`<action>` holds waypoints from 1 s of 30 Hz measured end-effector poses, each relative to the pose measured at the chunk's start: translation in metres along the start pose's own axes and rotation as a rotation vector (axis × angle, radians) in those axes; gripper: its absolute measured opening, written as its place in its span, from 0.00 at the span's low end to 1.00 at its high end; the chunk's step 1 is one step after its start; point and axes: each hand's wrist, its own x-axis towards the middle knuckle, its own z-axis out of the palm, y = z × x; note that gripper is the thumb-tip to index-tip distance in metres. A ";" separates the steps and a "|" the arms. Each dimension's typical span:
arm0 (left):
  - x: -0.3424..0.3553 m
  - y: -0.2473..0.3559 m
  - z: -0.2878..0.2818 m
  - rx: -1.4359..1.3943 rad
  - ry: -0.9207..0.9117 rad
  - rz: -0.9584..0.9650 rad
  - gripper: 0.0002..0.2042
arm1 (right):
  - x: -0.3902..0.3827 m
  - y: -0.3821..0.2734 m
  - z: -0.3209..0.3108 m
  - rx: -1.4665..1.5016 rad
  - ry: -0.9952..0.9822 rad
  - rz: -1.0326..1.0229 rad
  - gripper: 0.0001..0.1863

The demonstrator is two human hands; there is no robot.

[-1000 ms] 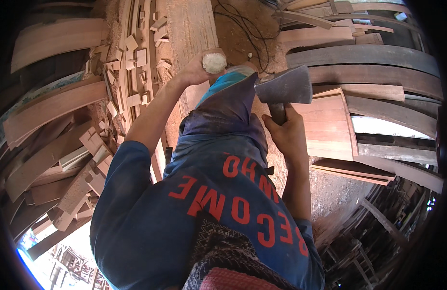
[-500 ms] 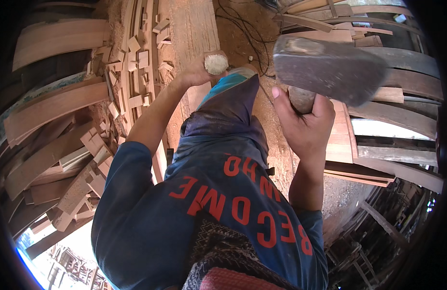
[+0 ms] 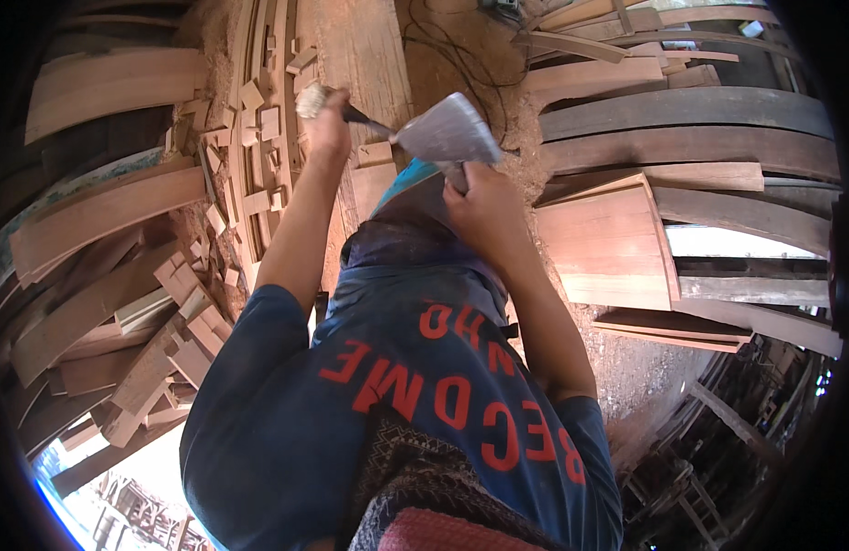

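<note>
My left hand (image 3: 325, 130) is closed round a chisel (image 3: 363, 119) held sideways over the beam. The pale, frayed butt of its handle points left, and its dark shank runs right. In my right hand (image 3: 487, 200) is the short handle of a hatchet (image 3: 456, 134), with its broad grey head just above my fist. The head's narrow end appears to meet the chisel's tip; whether they touch I cannot tell. Below both tools lies a thick wooden beam (image 3: 362, 55), with a small block (image 3: 374, 153) near my knee.
Long strips with small offcuts (image 3: 270, 123) lie left of the beam. Stacked boards (image 3: 112, 87) fill the left side, and curved planks (image 3: 691, 115) the right. A wide board (image 3: 603, 243) lies near my right arm. Dark cables (image 3: 461, 64) cross the dusty ground.
My right hand has brought the hatchet left and lower, close to the chisel. My left hand has moved left, and the chisel has turned from end-on to sideways.
</note>
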 end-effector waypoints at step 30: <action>-0.020 0.043 0.074 0.583 -0.718 -0.084 0.22 | -0.026 0.035 -0.006 0.354 -0.048 0.331 0.29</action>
